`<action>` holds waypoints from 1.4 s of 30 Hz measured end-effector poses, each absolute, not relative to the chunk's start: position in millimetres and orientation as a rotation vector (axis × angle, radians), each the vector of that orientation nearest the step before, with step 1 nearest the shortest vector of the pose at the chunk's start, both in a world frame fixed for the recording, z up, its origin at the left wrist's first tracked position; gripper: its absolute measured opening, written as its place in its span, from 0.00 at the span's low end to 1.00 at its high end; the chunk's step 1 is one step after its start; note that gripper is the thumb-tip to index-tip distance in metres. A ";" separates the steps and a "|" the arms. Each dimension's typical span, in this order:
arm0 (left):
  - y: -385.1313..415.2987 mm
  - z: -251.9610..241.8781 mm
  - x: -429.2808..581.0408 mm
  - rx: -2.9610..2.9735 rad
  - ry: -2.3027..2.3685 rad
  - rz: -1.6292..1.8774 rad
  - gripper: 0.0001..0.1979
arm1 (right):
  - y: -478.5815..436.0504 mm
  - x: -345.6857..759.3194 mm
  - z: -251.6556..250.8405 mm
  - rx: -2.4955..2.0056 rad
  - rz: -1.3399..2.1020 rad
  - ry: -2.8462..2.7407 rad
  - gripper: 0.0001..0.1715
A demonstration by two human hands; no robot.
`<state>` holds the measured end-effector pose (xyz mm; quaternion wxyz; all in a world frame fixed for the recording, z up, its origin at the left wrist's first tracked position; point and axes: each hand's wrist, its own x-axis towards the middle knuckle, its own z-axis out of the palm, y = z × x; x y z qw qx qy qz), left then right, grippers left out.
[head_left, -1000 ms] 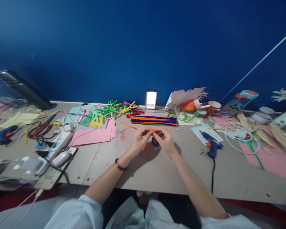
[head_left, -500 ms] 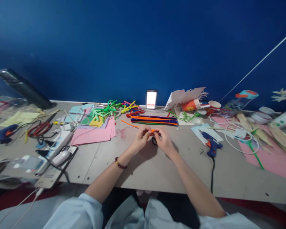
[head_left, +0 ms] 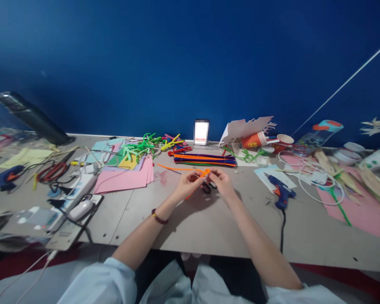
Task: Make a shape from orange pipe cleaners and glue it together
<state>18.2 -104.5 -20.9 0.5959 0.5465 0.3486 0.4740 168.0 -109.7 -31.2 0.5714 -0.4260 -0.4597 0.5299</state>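
Observation:
Between my fingertips, over the middle of the table, is an orange pipe cleaner (head_left: 177, 169), bent into a small loop at its right part. One long end sticks out to the left and a short end hangs below my left hand (head_left: 190, 182). That hand is closed, pinching the pipe cleaner. Pinched at the loop's right side is my right hand (head_left: 221, 181), its fingertips on the orange strand. Black-handled scissors (head_left: 206, 188) lie on the table beneath, partly hidden by my hands. Just beyond lies a bundle of pipe cleaners (head_left: 205, 159) in purple, orange and green.
A phone (head_left: 201, 132) stands against the blue wall. Pink paper (head_left: 123, 177) and green pipe cleaners (head_left: 142, 145) lie left, near a power strip (head_left: 79, 194). At right are a blue glue gun (head_left: 283, 192), its cord, and paper cups (head_left: 253, 139).
The orange pipe cleaner now shows a loop above my fingertips, and its long end reaches further left. My right hand has shifted slightly right, showing more of the scissors.

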 end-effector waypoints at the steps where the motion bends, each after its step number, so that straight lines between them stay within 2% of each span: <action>1: -105.1 -21.7 19.6 1.283 0.808 1.091 0.17 | -109.9 168.2 -31.6 -0.981 1.263 -1.062 0.16; 6: -106.6 -22.5 19.6 1.266 0.871 1.041 0.22 | -110.6 168.0 -37.7 -0.936 1.372 -1.017 0.14; 9: -107.6 -20.0 17.2 1.163 0.857 0.987 0.23 | -110.0 165.6 -39.8 -0.938 1.421 -0.957 0.17; 22: -114.1 -18.9 24.3 1.020 0.755 1.042 0.21 | -113.1 159.0 -37.1 -0.794 1.552 -0.858 0.19; 28: -115.2 -17.4 23.2 0.993 0.742 1.028 0.20 | -113.0 160.9 -38.4 -0.717 1.613 -0.890 0.15; 34: -113.6 -15.0 20.1 1.036 0.751 1.007 0.21 | -114.2 156.1 -38.4 -0.732 1.591 -0.816 0.17; 42: -116.8 -19.2 26.3 1.050 0.776 0.983 0.22 | -115.2 158.1 -34.7 -0.650 1.612 -0.799 0.15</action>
